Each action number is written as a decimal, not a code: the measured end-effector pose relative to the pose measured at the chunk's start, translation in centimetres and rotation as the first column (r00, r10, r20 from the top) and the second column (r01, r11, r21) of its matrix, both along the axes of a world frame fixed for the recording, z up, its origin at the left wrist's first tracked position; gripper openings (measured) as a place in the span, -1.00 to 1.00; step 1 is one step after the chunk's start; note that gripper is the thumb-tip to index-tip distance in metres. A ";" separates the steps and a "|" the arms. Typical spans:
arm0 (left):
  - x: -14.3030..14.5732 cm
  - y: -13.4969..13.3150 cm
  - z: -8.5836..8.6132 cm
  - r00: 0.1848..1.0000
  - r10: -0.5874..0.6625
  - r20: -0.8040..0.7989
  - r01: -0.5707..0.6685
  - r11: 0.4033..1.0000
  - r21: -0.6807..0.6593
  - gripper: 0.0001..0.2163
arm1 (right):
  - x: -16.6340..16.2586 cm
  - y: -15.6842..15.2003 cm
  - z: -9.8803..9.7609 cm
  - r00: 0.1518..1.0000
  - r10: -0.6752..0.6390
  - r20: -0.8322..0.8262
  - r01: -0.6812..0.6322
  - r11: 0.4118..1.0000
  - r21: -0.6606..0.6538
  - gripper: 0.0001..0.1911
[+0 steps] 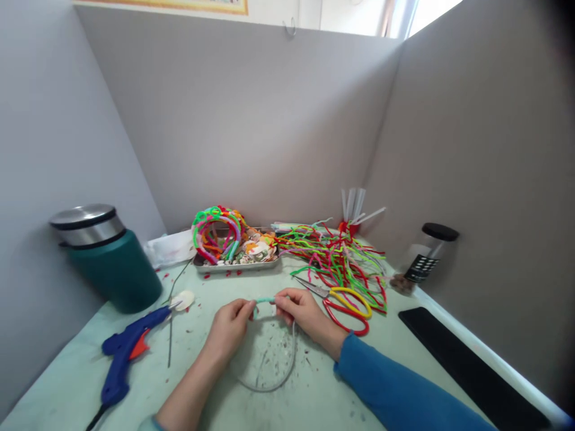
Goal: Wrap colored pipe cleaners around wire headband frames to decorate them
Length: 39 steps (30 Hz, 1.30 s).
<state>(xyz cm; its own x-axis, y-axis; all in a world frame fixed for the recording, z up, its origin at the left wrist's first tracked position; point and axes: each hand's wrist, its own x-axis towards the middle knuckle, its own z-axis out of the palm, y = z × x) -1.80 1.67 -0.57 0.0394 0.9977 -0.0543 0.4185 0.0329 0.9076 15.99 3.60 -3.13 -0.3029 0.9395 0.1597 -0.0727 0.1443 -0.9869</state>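
My left hand (230, 328) and my right hand (302, 312) both pinch the top of a thin grey headband hoop (269, 386) that curves down toward me on the pale green table (314, 395). Between the two hands a short length of the hoop is wrapped in a teal pipe cleaner (265, 300). Both hands are closed on it. Just right of my right hand lie scissors with red and yellow handles (345, 305).
A blue hot glue gun (123, 353) lies at the left, near a teal steel-lidded container (105, 254). A metal tray (238, 266) holds wrapped headbands and small pieces. Loose coloured pipe cleaners (341, 257), a glass jar (424, 257) and a black pad (467, 365) sit at the right. Grey partitions enclose the table.
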 end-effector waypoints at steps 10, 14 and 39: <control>-0.1 0.2 -0.1 0.987 -0.030 0.159 0.043 0.996 -0.080 -0.74 | -0.1 -0.1 0.4 0.999 -0.023 0.023 0.024 1.000 -0.020 -0.73; -0.4 0.1 -0.5 0.994 -0.022 -0.103 0.041 0.982 0.183 -0.67 | -0.1 -0.1 0.4 0.999 -0.036 0.020 0.037 0.999 -0.037 -0.73; -0.2 -0.3 0.0 0.986 0.077 -0.150 -0.029 0.954 0.300 -0.75 | -0.1 -0.1 0.5 1.000 -0.018 0.013 0.018 1.000 -0.021 -0.69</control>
<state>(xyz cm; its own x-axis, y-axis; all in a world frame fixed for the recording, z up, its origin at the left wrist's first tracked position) -2.00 1.32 -0.59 0.0009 0.9703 0.2421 0.5620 -0.2007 0.8024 15.87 3.48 -2.59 -0.2879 0.9479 0.1363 -0.0577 0.1249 -0.9905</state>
